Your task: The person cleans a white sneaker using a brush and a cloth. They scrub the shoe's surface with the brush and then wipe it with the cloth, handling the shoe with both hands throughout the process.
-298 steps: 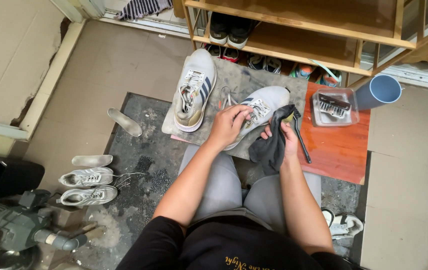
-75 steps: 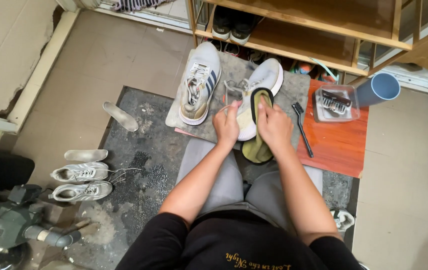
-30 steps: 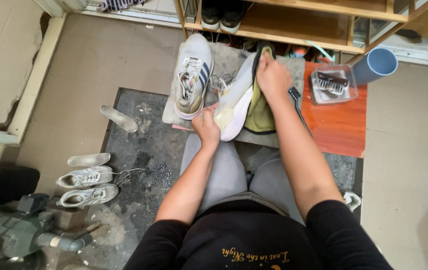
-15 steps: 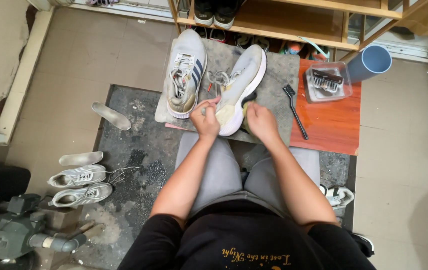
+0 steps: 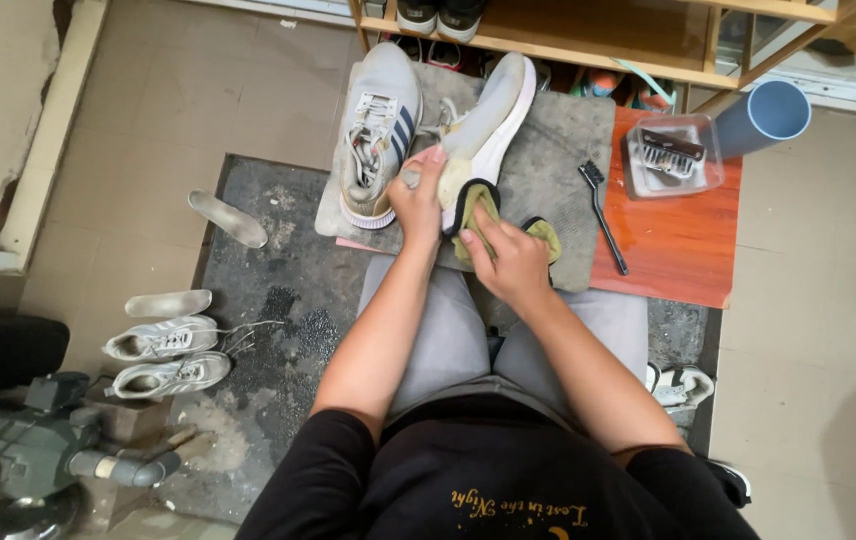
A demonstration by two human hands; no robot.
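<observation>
— Left hand [image 5: 416, 195] closed round the pale sneaker [image 5: 483, 125] near its heel end, thumb and fingers pinching the upper. Right hand [image 5: 508, 255] wrapped around a yellow-green cloth [image 5: 473, 215], pressing it against the heel of that same shoe.

— And the lie of the shoe?

— Tipped on its side, white sole facing right, long axis running up and slightly right from the hands toward the wooden shelf [image 5: 588, 45]. Toe far from the body, heel right at the grip. Resting on a grey mat [image 5: 568, 150], over the knees.

— Nearer hand?

— Both at the heel end; left a little higher along the upper, right just below with the cloth, touching the heel. Toe half beyond either hand, straight ahead along the shoe's axis.

— Neighbours?

— Second grey sneaker [image 5: 376, 130] just beside on the left, upright, laces up, nearly parallel — little gap there. On the right, bare mat, then a black brush [image 5: 603, 215] lying lengthwise at the mat's edge, partly on the orange board [image 5: 683, 250]. Farther right a clear plastic tub [image 5: 673, 155] and a blue tube [image 5: 763, 115], well apart.

— Open room?

— Mostly rightward across the mat, up to the brush. Ahead, shelf edge close to the toe. On the floor to the left, a loose insole [image 5: 228, 218] and a small white pair of shoes [image 5: 163, 355], well clear.
</observation>
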